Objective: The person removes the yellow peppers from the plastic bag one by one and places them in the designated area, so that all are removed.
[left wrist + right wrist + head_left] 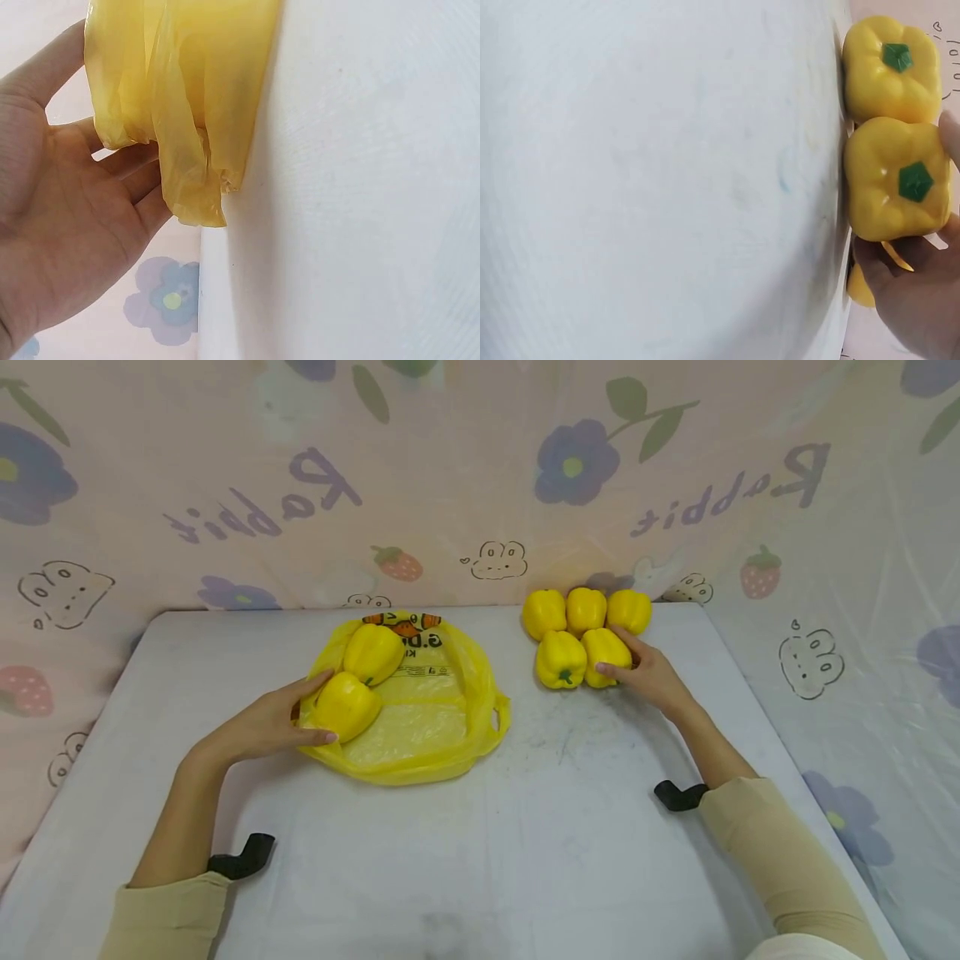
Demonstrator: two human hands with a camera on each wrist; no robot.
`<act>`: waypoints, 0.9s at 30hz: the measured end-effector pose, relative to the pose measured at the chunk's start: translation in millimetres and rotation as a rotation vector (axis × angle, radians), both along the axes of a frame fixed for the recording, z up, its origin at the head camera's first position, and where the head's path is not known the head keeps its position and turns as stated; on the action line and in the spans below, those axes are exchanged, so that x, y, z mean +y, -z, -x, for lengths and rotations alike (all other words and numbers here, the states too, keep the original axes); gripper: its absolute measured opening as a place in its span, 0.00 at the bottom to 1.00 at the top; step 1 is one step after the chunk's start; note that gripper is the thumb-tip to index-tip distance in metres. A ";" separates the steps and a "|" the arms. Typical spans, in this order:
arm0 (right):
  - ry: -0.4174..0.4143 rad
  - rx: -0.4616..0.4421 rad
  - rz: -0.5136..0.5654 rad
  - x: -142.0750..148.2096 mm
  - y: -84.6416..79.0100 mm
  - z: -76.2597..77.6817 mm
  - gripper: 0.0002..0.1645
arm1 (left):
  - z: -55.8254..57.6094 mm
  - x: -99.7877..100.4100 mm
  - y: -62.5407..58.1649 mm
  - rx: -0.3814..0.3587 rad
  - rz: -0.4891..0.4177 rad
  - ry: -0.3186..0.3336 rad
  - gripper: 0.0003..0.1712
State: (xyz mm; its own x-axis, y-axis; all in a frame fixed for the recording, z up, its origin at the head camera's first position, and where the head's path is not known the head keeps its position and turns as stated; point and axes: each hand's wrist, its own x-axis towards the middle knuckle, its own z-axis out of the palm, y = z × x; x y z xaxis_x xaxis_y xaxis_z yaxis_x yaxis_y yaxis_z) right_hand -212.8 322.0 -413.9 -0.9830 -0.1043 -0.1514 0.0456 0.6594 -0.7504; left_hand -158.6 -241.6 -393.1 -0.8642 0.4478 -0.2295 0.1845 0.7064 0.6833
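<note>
A yellow plastic bag point(420, 727) lies spread with its mouth up and two yellow bell peppers inside, one farther back point(373, 654) and one nearer point(347, 707). My left hand point(258, 727) holds the bag's left side beside the nearer pepper, thumb and index fingertips over the rim. In the left wrist view, loose bag folds point(180, 135) hang in front of the fingers. My right hand point(656, 681) grips the front right bell pepper point(606, 653) of a group, thumb on its near side and fingers on its far right side. Its green stem point(915, 181) shows in the right wrist view.
Beside the gripped pepper sits another yellow bell pepper point(561, 660). Three more stand in a row behind, one of them in the middle point(586, 612). A white table point(487, 868) carries everything, with a patterned curtain point(465, 485) along its back edge.
</note>
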 end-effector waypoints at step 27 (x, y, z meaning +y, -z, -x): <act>0.076 0.446 0.193 -14.4 -14.7 -4.1 0.32 | -0.8 -1.3 -1.5 0.025 0.008 -0.015 0.58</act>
State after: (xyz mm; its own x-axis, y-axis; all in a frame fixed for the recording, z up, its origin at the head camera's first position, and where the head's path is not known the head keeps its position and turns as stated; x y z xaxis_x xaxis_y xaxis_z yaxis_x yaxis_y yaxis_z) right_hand -208.7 307.6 -399.2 -0.9535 -0.0149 0.3010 -0.2655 0.5139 -0.8157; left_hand -157.8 -242.9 -391.6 -0.8762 0.4334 -0.2110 0.1912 0.7144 0.6731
